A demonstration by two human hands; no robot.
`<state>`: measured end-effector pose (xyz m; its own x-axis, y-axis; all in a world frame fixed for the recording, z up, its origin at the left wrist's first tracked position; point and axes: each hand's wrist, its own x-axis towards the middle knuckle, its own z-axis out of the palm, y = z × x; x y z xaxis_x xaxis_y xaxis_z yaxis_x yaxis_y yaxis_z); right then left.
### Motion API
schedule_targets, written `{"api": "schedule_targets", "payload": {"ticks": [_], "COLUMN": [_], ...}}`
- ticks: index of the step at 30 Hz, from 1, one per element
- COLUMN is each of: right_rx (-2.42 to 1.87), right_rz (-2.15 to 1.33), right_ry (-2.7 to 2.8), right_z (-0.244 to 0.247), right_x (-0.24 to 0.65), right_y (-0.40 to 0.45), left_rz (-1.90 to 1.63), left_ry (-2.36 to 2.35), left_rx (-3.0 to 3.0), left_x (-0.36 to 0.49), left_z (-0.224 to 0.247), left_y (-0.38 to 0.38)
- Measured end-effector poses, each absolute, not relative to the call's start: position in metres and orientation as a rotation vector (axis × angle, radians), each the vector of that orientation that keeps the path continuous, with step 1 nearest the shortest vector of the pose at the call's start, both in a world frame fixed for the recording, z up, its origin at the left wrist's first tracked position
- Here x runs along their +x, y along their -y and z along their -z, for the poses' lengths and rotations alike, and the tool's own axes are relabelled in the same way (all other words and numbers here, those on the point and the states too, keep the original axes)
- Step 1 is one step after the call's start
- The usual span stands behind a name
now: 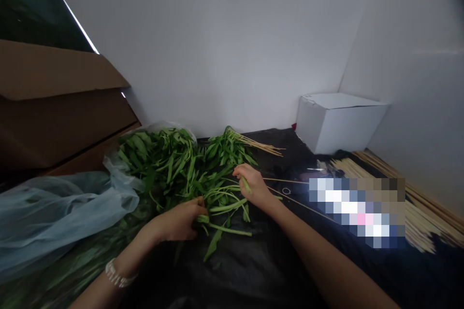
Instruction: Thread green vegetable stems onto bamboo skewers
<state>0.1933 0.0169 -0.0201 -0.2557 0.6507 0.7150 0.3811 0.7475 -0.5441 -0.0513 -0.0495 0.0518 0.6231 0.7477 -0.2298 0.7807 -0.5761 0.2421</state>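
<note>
My left hand [183,219] is closed around the stems of leafy greens that look like water spinach, and the cut ends and a leaf stick out past the fingers. To its upper right, my right hand [256,189] is curled around a green stem [245,184]. A large heap of leafy greens [165,159] spreads behind and left of both hands, partly in a clear plastic bag [123,178]. Loose stems [228,207] lie between the hands. Behind the right hand, thin wooden sticks [263,144] project from a bunch of greens [228,147].
Long wooden sticks [377,174] lie in piles at the right, beside a blurred-out bright patch [357,212]. A white box [337,120] stands against the wall. At the left are a cardboard box [54,120] and pale plastic sheeting [65,212]. Black sheeting [261,260] covers the work surface.
</note>
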Motion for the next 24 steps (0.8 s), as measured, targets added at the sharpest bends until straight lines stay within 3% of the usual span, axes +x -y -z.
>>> {"api": "schedule_targets", "payload": {"ticks": [4, 15, 20, 24], "right_rx": [-0.856, -0.846, -0.709, -0.757], "right_rz": [-0.268, -0.035, 0.01, -0.041], "right_ry": [1.925, 2.043, 2.229, 2.262], "right_z": [0.013, 0.016, 0.015, 0.007], "right_x": [0.192, 0.174, 0.163, 0.162], "right_y": [-0.01, 0.003, 0.019, 0.025], "left_rz": [0.096, -0.887, -0.932, -0.995], "left_ry": [-1.316, -1.462, -1.157, -1.207], "left_rx": [2.525, 2.298, 2.495, 2.51], "left_x": [-0.058, -0.028, -0.012, -0.026], "left_z": [-0.037, -0.064, -0.051, -0.072], "left_y": [0.049, 0.06, 0.068, 0.072]}}
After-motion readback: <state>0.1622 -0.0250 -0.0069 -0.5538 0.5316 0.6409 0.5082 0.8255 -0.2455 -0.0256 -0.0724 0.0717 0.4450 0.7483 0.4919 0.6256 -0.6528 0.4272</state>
